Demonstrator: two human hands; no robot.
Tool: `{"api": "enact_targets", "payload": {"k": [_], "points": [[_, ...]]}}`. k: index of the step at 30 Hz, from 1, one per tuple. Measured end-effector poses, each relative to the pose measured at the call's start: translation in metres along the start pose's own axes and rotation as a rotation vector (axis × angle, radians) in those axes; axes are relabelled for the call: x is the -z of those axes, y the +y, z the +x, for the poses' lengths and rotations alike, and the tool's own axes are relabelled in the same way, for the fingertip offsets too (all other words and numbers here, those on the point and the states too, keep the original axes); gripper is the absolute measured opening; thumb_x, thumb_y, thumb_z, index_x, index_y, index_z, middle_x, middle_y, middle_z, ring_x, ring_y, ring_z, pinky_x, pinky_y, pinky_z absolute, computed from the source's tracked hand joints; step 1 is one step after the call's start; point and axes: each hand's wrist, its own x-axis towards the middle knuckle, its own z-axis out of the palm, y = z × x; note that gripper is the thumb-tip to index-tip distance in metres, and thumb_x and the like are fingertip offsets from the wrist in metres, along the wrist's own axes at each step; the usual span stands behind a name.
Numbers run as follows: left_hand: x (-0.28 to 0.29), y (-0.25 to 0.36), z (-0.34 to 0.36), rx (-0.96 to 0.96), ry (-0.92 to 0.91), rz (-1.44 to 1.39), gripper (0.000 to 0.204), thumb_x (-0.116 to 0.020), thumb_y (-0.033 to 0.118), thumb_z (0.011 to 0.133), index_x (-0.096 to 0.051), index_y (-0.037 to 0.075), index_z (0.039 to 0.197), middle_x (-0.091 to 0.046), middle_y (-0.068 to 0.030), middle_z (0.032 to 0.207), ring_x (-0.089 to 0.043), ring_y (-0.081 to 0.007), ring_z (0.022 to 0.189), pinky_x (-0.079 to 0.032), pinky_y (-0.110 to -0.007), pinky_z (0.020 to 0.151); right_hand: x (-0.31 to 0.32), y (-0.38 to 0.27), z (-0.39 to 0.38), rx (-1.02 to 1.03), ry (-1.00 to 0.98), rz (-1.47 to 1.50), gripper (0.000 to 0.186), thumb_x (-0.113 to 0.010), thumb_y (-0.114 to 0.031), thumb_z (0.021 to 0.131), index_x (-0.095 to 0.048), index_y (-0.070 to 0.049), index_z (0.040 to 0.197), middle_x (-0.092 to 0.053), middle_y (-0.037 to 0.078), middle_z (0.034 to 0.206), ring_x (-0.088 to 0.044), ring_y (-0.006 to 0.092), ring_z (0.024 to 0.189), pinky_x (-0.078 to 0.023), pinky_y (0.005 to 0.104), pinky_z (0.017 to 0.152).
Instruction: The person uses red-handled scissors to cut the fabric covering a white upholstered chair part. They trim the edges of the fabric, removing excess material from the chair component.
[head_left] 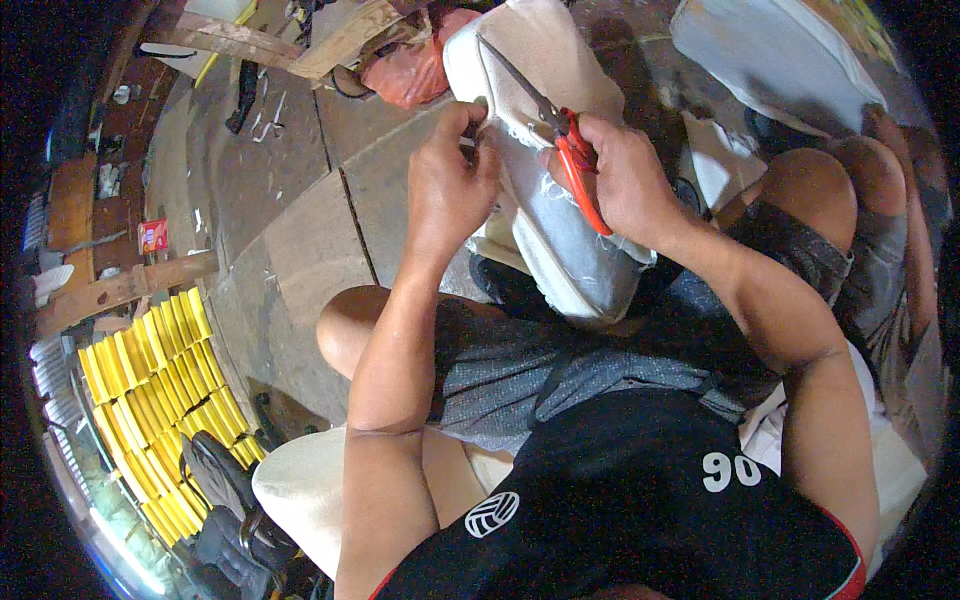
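A padded cream fabric piece point(540, 60), with a pale grey face, piped edge and loose white threads, rests over my lap. My right hand point(625, 175) is closed on red-handled scissors point(580, 180), whose dark blades lie along the cream fabric, pointing up-left. At the left edge of the piece, my left hand point(455, 170) has its fingers bent in a pinch on the seam; whether a thread is also between them I cannot tell.
Another person's bent knees point(865, 170) and hand point(880, 125) are at right, beside another padded piece point(760, 60). Wooden boards point(330, 45) and a red plastic bag point(400, 70) lie ahead. Stacked yellow pieces point(160, 400) stand at lower left on the worn floor point(260, 260).
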Motion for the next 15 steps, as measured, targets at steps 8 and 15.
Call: {"api": "enact_targets", "payload": {"k": [8,15], "points": [[-0.001,-0.014,0.000,0.136,-0.052,-0.382,0.015,-0.061,0.012,0.095,-0.059,-0.001,0.101,-0.063,-0.0067,0.082,-0.060,-0.0113,0.069,-0.051,-0.029,0.061,0.009,-0.038,-0.030,-0.211,-0.268,0.477,0.046,-0.060,-0.046,0.095,-0.059,-0.004,0.079,-0.046,-0.001,0.052,-0.047,0.0097,0.042,-0.038,0.0267,0.041],[0.006,-0.002,0.001,0.122,-0.079,-0.211,0.011,-0.061,0.009,0.091,-0.059,0.001,0.097,-0.063,-0.0060,0.081,-0.057,-0.0111,0.067,-0.048,-0.029,0.062,0.007,-0.051,-0.043,-0.561,-0.486,0.683,0.059,-0.049,-0.056,0.098,-0.059,0.000,0.083,-0.040,-0.003,0.045,-0.042,0.0097,0.035,-0.033,0.0270,0.037]]}}
